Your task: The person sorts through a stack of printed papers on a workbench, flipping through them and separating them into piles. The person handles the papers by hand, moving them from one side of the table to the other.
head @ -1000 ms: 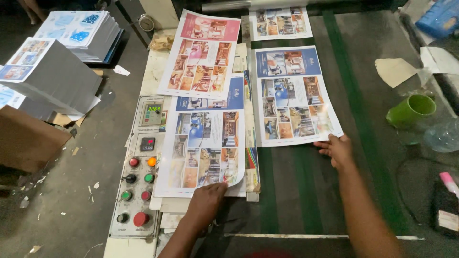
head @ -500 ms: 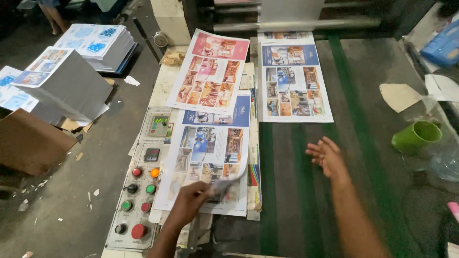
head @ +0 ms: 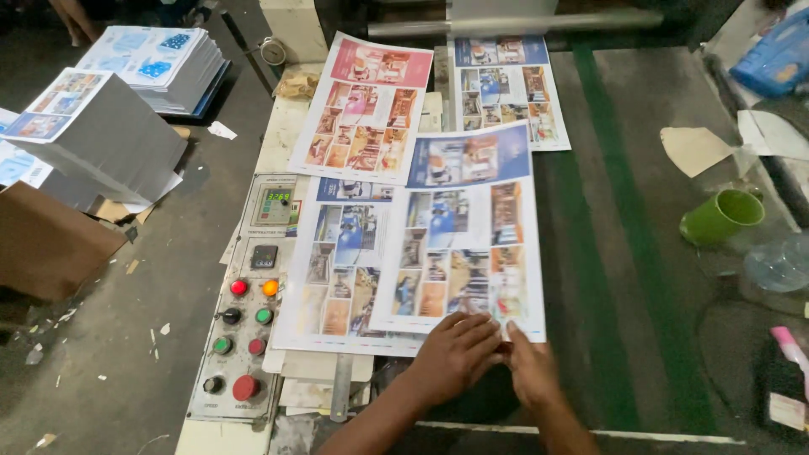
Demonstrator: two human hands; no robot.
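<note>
Both hands (head: 493, 358) now meet; sheet (head: 463, 244) just above.

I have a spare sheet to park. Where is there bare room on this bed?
Free: the green-striped bed between the held sheet and the green cup. Crowded: the left side, with overlapping sheets beside the button panel.

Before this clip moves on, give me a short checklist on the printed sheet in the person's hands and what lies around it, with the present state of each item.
1. Both hands on the sheet: left hand and right hand meet at the bottom edge of the top printed sheet. Ok.
2. Sheet flat: cannot tell, its left side overlaps the stack of sheets.
3. Control panel buttons uncovered: ok.
4. Belt free beside the sheet: ok.
5. Sheet ahead apart from the held one: not ok, their edges overlap.
6. Green mug away from the sheets: ok.
</note>
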